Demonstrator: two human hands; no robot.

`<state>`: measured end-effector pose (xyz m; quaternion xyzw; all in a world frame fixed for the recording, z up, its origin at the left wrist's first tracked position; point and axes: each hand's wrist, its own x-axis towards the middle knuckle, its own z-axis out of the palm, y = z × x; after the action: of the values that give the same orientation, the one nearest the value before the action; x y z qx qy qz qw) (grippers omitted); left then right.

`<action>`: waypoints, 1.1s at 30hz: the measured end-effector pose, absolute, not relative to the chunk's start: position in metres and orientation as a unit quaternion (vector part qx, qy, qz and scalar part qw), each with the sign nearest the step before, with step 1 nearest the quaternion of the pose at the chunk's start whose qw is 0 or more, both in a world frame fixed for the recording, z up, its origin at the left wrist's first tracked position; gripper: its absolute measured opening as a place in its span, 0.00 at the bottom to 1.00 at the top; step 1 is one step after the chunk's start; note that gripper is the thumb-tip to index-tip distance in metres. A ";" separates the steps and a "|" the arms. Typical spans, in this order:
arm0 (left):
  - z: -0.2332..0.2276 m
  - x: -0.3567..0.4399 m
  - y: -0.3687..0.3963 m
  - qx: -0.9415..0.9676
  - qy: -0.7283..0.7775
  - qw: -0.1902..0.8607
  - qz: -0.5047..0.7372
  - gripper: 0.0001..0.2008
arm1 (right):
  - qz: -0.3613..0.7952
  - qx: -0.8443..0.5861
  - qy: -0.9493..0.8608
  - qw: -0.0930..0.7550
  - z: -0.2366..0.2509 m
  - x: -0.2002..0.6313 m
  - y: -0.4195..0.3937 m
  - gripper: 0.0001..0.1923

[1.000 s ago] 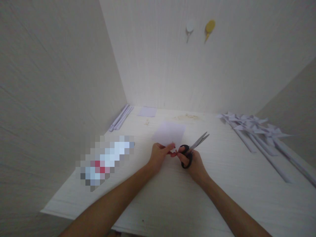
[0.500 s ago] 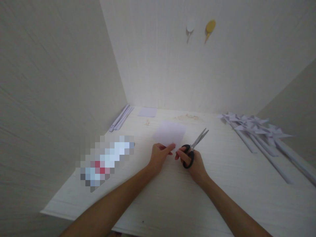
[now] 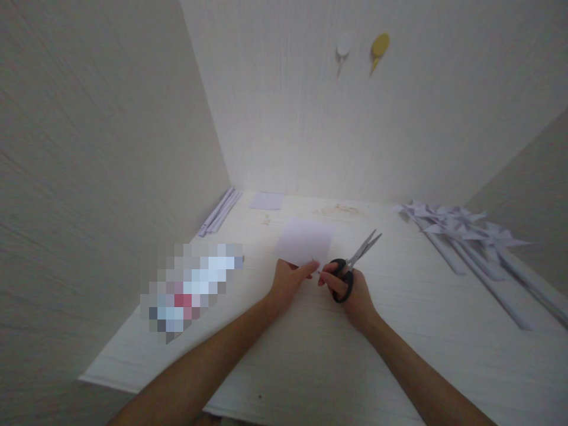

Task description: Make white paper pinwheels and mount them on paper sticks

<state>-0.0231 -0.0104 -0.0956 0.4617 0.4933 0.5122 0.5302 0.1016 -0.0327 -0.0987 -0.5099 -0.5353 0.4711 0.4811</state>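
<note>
A square sheet of pale paper stands out in front of me, its near edge at my left hand. That hand is closed on the near edge, thumb on top. My right hand holds a pair of scissors with black handles, fingers through the loops. The blades point up and to the right, slightly apart and away from the paper. My right thumb and forefinger pinch close to the paper's near right corner, by the left thumb; a thin dark line shows there, too small to make out.
Paper pinwheels on rolled paper sticks lie at the right. Rolled paper tubes and another paper square lie at the back left. A blurred-out object is at the left. Walls enclose the table; two hooks hang behind.
My right hand has shifted slightly right with the scissors. The left hand stays at the paper's near edge, where a thin dark line now shows between the hands.
</note>
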 end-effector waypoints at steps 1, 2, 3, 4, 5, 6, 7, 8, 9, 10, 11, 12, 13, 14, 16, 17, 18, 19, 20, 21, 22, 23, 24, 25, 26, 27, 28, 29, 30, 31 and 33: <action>-0.096 -0.023 -0.010 0.458 0.492 0.531 0.516 0.07 | 0.476 -0.506 -0.530 0.487 -0.100 0.101 -0.032 0.09; -0.097 -0.023 -0.010 0.454 0.490 0.533 0.519 0.07 | 0.480 -0.500 -0.527 0.492 -0.100 0.101 -0.032 0.09; -0.097 -0.023 -0.010 0.451 0.488 0.536 0.521 0.06 | 0.482 -0.496 -0.525 0.495 -0.100 0.101 -0.032 0.09; -0.097 -0.022 -0.010 0.449 0.485 0.539 0.523 0.06 | 0.481 -0.496 -0.524 0.498 -0.100 0.101 -0.032 0.09; -0.097 -0.022 -0.010 0.449 0.482 0.540 0.524 0.06 | 0.478 -0.498 -0.524 0.498 -0.099 0.100 -0.032 0.09; -0.097 -0.022 -0.010 0.450 0.479 0.541 0.525 0.07 | 0.474 -0.503 -0.525 0.496 -0.098 0.100 -0.032 0.09; -0.097 -0.023 -0.010 0.454 0.476 0.540 0.525 0.07 | 0.468 -0.510 -0.527 0.494 -0.096 0.099 -0.032 0.09; -0.097 -0.023 -0.010 0.458 0.475 0.538 0.524 0.07 | 0.461 -0.518 -0.528 0.491 -0.095 0.099 -0.032 0.09; -0.097 -0.023 -0.010 0.463 0.476 0.535 0.523 0.07 | 0.456 -0.524 -0.528 0.489 -0.095 0.099 -0.032 0.08; -0.097 -0.023 -0.011 0.468 0.477 0.532 0.520 0.07 | 0.451 -0.529 -0.527 0.489 -0.095 0.099 -0.032 0.08; -0.097 -0.023 -0.011 0.472 0.479 0.530 0.517 0.07 | 0.447 -0.532 -0.527 0.489 -0.095 0.099 -0.032 0.08; -0.096 -0.023 -0.011 0.475 0.479 0.529 0.515 0.07 | 0.443 -0.534 -0.527 0.492 -0.096 0.100 -0.032 0.08; -0.096 -0.023 -0.011 0.478 0.478 0.528 0.514 0.07 | 0.440 -0.533 -0.527 0.495 -0.097 0.100 -0.031 0.08; -0.096 -0.023 -0.011 0.481 0.476 0.528 0.513 0.06 | 0.438 -0.531 -0.529 0.497 -0.098 0.100 -0.031 0.08; -0.096 -0.023 -0.011 0.487 0.474 0.526 0.511 0.06 | 0.433 -0.532 -0.532 0.497 -0.100 0.101 -0.031 0.08; -0.096 -0.023 -0.011 0.489 0.474 0.526 0.510 0.06 | 0.432 -0.534 -0.531 0.496 -0.101 0.102 -0.031 0.09; -0.096 -0.023 -0.011 0.491 0.473 0.526 0.509 0.06 | 0.430 -0.538 -0.529 0.496 -0.101 0.102 -0.031 0.09; -0.097 -0.023 -0.011 0.493 0.470 0.527 0.508 0.07 | 0.427 -0.541 -0.528 0.496 -0.100 0.102 -0.031 0.09; -0.097 -0.023 -0.011 0.496 0.465 0.529 0.508 0.07 | 0.425 -0.544 -0.529 0.493 -0.100 0.102 -0.031 0.09; -0.097 -0.023 -0.011 0.500 0.459 0.531 0.508 0.07 | 0.422 -0.547 -0.532 0.490 -0.098 0.102 -0.031 0.10; -0.096 -0.023 -0.011 0.504 0.453 0.532 0.508 0.07 | 0.419 -0.549 -0.537 0.485 -0.097 0.101 -0.032 0.10; -0.096 -0.023 -0.011 0.508 0.448 0.533 0.507 0.06 | 0.415 -0.551 -0.542 0.480 -0.096 0.101 -0.032 0.10; -0.096 -0.022 -0.011 0.512 0.446 0.533 0.505 0.06 | 0.412 -0.553 -0.545 0.477 -0.095 0.101 -0.033 0.11; -0.096 -0.022 -0.012 0.514 0.446 0.534 0.502 0.06 | 0.410 -0.554 -0.546 0.477 -0.094 0.100 -0.033 0.11; -0.095 -0.022 -0.012 0.514 0.449 0.534 0.499 0.06 | 0.410 -0.553 -0.544 0.480 -0.094 0.100 -0.033 0.12; -0.095 -0.022 -0.012 0.513 0.451 0.535 0.496 0.06 | 0.412 -0.552 -0.540 0.484 -0.094 0.100 -0.033 0.12; -0.095 -0.022 -0.012 0.511 0.453 0.538 0.495 0.06 | 0.415 -0.550 -0.536 0.487 -0.094 0.100 -0.033 0.11; -0.094 -0.023 -0.012 0.510 0.453 0.540 0.493 0.06 | 0.419 -0.547 -0.534 0.489 -0.094 0.100 -0.033 0.11; -0.094 -0.023 -0.012 0.510 0.452 0.541 0.493 0.06 | 0.421 -0.545 -0.534 0.491 -0.095 0.100 -0.033 0.11; -0.095 -0.023 -0.012 0.511 0.451 0.542 0.492 0.05 | 0.423 -0.543 -0.534 0.491 -0.095 0.100 -0.032 0.11; -0.095 -0.024 -0.012 0.514 0.447 0.545 0.489 0.05 | 0.424 -0.543 -0.537 0.487 -0.095 0.101 -0.032 0.11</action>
<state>-0.0240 -0.0115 -0.0954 0.5137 0.4465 0.4893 0.5452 0.1007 -0.0318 -0.0953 -0.5428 -0.5368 0.4242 0.4871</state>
